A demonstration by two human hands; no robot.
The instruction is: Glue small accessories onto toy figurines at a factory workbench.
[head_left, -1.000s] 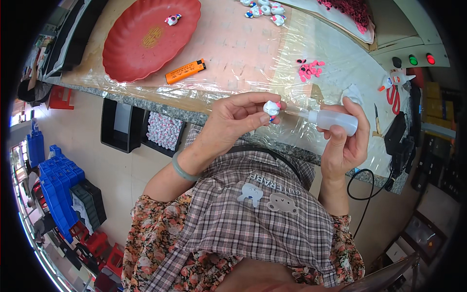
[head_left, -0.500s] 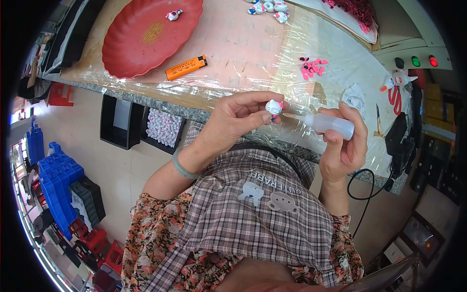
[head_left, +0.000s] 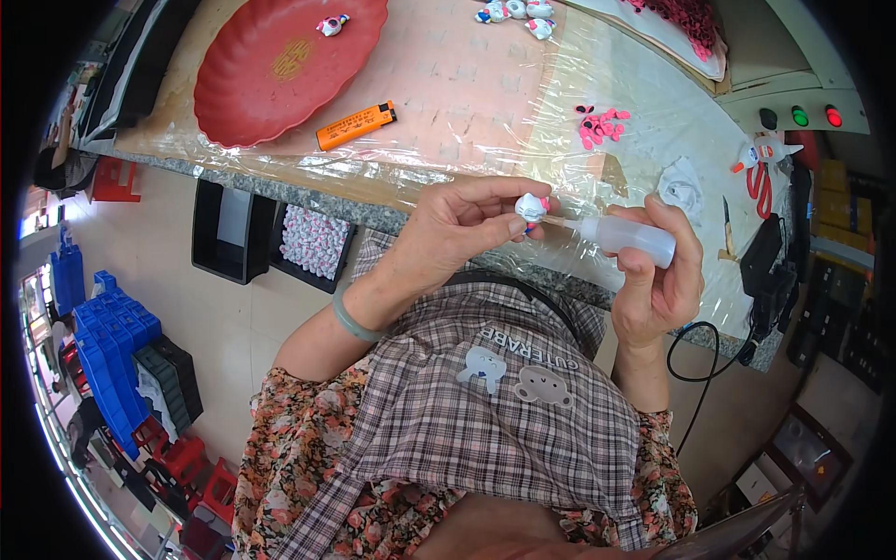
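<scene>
Between the thumb and fingers of my left hand [head_left: 471,222] is a small white figurine [head_left: 530,207] with pink and blue parts. My right hand [head_left: 665,280] grips a translucent squeeze bottle [head_left: 630,241], tilted sideways. Its thin nozzle [head_left: 563,222] points left and reaches the figurine's right side; whether it touches is too small to tell. Beyond my hands, small pink and black pieces [head_left: 605,127] lie in a loose group on the plastic-covered table [head_left: 467,112]. A similar figurine [head_left: 331,25] sits in the red scalloped dish [head_left: 252,103], and several more figurines [head_left: 515,13] stand at the far edge of view.
An orange lighter [head_left: 357,125] lies near the dish. Rightward are a crumpled white cloth [head_left: 680,187], a knife-like tool [head_left: 727,229], red-handled scissors [head_left: 760,194] and a glue bottle [head_left: 770,149]. Below the table's left edge, a black tray [head_left: 315,241] holds many figurines beside a black bin [head_left: 229,233].
The figurine in my left hand has shifted slightly to the right. The squeeze bottle has moved a little left, so its nozzle now sits closer against the figurine.
</scene>
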